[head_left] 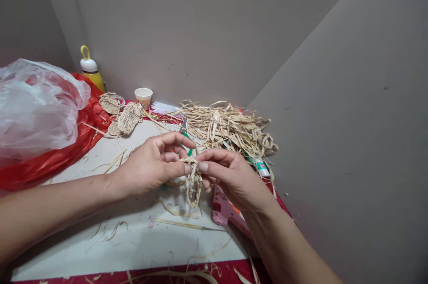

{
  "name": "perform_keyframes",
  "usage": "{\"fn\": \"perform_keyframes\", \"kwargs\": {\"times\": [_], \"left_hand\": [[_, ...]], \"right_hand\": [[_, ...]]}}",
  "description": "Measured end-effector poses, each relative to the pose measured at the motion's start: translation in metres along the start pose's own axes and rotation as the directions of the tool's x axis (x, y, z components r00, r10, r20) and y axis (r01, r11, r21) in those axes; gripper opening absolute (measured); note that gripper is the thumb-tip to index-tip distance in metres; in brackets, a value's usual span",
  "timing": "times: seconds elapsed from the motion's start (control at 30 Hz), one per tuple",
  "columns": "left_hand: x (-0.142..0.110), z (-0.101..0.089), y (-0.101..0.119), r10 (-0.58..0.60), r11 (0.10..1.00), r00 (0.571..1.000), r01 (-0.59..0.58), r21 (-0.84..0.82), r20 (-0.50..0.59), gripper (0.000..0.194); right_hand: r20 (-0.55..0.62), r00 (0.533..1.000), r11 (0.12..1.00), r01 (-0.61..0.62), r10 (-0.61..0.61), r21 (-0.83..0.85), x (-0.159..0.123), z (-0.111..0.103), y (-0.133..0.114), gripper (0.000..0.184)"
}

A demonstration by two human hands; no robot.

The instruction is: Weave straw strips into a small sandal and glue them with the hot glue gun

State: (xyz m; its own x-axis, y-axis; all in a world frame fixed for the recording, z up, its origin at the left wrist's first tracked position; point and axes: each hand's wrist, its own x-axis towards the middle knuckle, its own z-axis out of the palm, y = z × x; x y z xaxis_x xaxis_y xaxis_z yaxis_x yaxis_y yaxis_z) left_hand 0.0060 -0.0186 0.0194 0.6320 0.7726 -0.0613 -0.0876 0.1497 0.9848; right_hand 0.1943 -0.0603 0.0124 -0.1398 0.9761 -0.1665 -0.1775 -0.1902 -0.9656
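Note:
Both hands meet over the pale board, pinching a braided straw cord (193,190) that hangs down in a narrow loop. My left hand (154,161) grips its upper end between thumb and fingers. From the other side, my right hand (230,172) holds the cord close by, thumb and index fingertip together, the other fingers curled beneath. Just behind the fingers lie green-handled scissors (185,129), blades pointing away and handles partly hidden. Under the right wrist sits a pink glue gun-like tool (221,210), partly covered by my arm.
A heap of dried straw (224,125) lies at the back right, beside a small tube (261,167). Coiled straw pieces (129,118), a paper cup (143,96) and a yellow bottle (93,76) stand back left. Plastic bags (36,105) fill the left. Walls close in behind and right.

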Motion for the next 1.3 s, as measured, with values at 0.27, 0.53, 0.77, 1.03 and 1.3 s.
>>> {"fn": "perform_keyframes", "kwargs": {"times": [0.27, 0.53, 0.77, 1.03, 1.3], "left_hand": [[-0.002, 0.003, -0.004, 0.049, 0.999, 0.997, -0.049, 0.005, -0.062, 0.028], [-0.002, 0.004, -0.005, 0.067, 0.998, 0.994, -0.068, -0.011, -0.090, 0.022], [-0.002, 0.005, -0.005, 0.057, 0.998, 0.994, -0.057, 0.009, -0.090, 0.016], [-0.004, 0.006, 0.006, 0.120, 0.990, 0.981, -0.107, 0.090, -0.153, 0.005], [-0.006, 0.006, 0.002, 0.361, 0.880, 0.916, -0.274, 0.387, -0.172, 0.010]], "right_hand": [[-0.009, 1.000, 1.000, 0.022, -0.023, -0.020, 0.000, 0.001, 0.002, 0.011], [-0.058, 0.995, 0.993, 0.074, -0.080, -0.096, -0.002, 0.006, 0.002, 0.013], [-0.093, 0.991, 0.984, 0.077, -0.093, -0.161, -0.003, 0.009, 0.003, 0.014], [-0.141, 0.982, 0.971, 0.093, -0.126, -0.220, -0.005, 0.008, 0.004, 0.015], [-0.171, 0.976, 0.978, 0.108, -0.138, -0.176, -0.005, 0.010, 0.001, 0.017]]}}
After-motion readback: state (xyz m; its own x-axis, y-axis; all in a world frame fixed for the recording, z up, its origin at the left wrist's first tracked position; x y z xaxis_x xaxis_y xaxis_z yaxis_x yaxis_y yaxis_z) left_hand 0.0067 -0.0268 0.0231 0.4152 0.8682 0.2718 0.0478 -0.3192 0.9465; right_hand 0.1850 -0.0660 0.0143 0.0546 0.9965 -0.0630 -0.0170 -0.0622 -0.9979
